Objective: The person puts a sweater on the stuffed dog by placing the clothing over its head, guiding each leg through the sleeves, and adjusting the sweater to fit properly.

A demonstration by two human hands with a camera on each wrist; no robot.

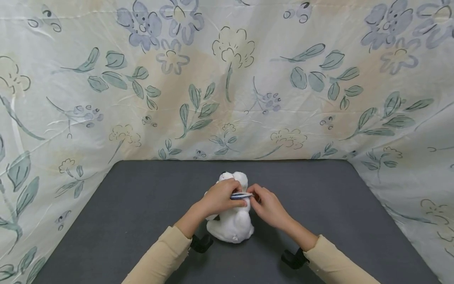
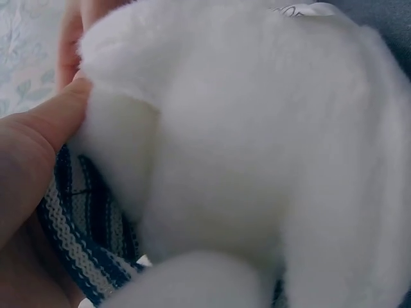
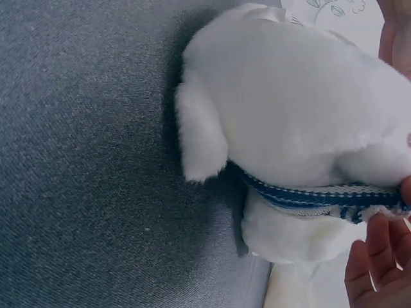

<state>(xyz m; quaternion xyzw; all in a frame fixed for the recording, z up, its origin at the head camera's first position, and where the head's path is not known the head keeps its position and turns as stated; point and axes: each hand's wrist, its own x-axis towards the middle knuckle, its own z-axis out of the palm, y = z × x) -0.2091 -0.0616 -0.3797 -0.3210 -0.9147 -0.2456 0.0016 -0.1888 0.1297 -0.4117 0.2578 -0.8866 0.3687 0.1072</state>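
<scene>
A white plush toy [image 1: 230, 227] sits upright on the dark table, its back toward the head camera. Around its neck runs a knitted scarf [image 3: 308, 197] in blue and white stripes. My left hand [image 1: 221, 196] grips the toy from its left side, thumb low and fingers above the scarf. In the left wrist view the thumb [image 2: 61, 112] presses into the white fur, while the scarf [image 2: 83, 237] passes beside the palm. With my right hand [image 3: 382, 260] I pinch the scarf's frayed white end at the toy's right side. The toy's front is hidden from the head view.
The dark grey table top [image 1: 142, 197] spreads out around the toy. Behind it and at both sides hangs a flower-print cloth [image 1: 198, 98]. Black wrist mounts [image 1: 294, 259] stick out under both beige sleeves [image 1: 337, 260].
</scene>
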